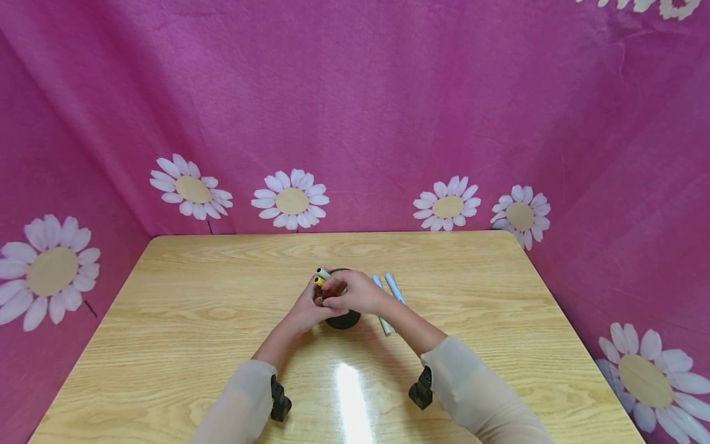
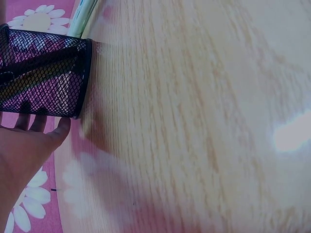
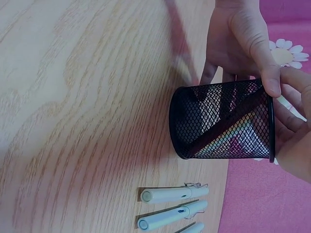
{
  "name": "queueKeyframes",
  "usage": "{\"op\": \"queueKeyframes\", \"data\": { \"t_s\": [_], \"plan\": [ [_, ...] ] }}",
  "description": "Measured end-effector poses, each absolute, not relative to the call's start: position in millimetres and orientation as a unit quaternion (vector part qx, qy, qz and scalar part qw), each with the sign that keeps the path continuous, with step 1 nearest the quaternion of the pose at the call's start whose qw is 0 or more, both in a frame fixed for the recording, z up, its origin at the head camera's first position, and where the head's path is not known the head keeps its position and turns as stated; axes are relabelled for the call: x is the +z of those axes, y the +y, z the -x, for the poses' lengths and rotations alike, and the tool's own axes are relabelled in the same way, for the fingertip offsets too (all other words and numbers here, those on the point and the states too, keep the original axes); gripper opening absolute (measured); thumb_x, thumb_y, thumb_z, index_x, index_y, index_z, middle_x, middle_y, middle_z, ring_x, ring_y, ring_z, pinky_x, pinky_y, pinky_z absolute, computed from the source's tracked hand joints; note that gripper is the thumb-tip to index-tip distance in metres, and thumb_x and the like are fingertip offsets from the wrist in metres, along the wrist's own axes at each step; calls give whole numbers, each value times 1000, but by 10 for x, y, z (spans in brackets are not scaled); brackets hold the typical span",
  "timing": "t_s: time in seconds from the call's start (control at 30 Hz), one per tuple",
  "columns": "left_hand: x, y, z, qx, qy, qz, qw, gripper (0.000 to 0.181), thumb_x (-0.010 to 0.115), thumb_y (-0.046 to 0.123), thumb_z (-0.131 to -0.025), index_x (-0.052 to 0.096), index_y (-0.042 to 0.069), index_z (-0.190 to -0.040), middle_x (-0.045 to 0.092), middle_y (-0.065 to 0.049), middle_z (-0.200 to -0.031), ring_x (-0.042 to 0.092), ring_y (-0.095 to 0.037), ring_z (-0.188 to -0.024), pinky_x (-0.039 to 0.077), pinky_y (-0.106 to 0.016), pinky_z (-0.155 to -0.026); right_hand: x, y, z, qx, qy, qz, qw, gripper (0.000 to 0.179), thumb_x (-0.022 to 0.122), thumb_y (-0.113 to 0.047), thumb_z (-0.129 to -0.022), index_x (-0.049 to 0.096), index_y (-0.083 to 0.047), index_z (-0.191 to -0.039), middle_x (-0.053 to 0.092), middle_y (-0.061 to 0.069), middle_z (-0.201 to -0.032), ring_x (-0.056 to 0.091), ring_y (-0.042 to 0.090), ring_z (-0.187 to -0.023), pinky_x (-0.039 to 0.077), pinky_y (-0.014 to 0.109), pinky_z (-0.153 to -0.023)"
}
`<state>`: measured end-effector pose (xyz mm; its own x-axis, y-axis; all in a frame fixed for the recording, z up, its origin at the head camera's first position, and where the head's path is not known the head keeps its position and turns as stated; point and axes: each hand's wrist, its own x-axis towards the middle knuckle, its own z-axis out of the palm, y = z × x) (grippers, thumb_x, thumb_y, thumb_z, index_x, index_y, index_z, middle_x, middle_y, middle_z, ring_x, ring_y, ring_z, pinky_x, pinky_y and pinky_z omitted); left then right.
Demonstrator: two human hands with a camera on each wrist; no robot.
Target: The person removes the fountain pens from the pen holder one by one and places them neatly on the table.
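Note:
A black mesh pen cup (image 3: 223, 121) stands on the table with pens inside, one dark and slanted behind the mesh. My left hand (image 1: 307, 310) holds the cup from its left side, the thumb near the rim in the right wrist view. In the left wrist view the fingers of the left hand (image 2: 24, 150) lie along the cup (image 2: 43, 73). A yellow pen (image 1: 319, 281) and a pale pen (image 1: 323, 272) poke out of its mouth. My right hand (image 1: 357, 293) bends over the opening with fingers curled; whether it pinches a pen there is hidden.
Pale pens with clips lie right of the cup: one pen (image 3: 170, 194), another pen (image 3: 170, 217) beside it, and a third pen (image 3: 193, 228) partly cut off. A pink cloth (image 1: 360, 111) with daisies surrounds the wooden table (image 1: 194, 308).

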<state>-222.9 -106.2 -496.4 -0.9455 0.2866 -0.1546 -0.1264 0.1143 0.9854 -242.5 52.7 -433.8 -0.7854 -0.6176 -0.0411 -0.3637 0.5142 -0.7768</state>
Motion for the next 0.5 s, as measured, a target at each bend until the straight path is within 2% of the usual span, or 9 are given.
{"op": "queueKeyframes", "data": {
  "t_s": [0.23, 0.5],
  "plan": [
    [-4994, -1061, 2241, 663, 732, -51, 149, 87, 76, 17, -78, 22, 22, -145, 39, -9, -140, 45, -25, -122, 46, -34, -96, -4319, 512, 2438, -390, 860, 290, 156, 18, 72, -13, -81, 68, -8, -99, 70, 3, -93, 62, 10, -85, 49, 21, -74],
    [-4992, -1055, 2247, 665, 730, -53, 153, 82, 75, 15, -79, 25, 21, -143, 41, -12, -137, 46, -24, -118, 48, -29, -91, -4315, 489, 2455, -392, 862, 274, 169, 20, 74, -13, -80, 69, -7, -98, 68, 4, -93, 61, 9, -83, 49, 20, -72]
  ]
}}
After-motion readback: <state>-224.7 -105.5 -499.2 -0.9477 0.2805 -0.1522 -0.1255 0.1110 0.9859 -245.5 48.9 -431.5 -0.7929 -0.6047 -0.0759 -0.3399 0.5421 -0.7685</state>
